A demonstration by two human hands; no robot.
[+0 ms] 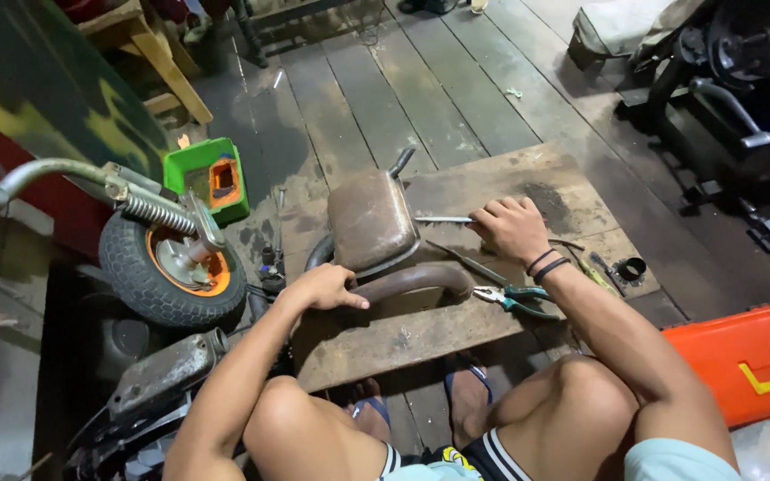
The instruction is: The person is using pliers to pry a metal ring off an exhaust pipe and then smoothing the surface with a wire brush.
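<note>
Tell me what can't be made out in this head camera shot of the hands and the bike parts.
- Right hand: its fingers cover one end of the thin metal rod.
- Left hand: its palm hides the brown curved tube beneath.
- Orange toolbox: cut off by the right edge.
- Pliers: jaw tips too small to tell.

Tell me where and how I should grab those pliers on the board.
Probably take the pliers by the teal handles, coming from above on the right. The handles splay toward the right hand, the metal jaws point left toward the curved brown metal tube, and they lie flat on the wooden board.
</note>
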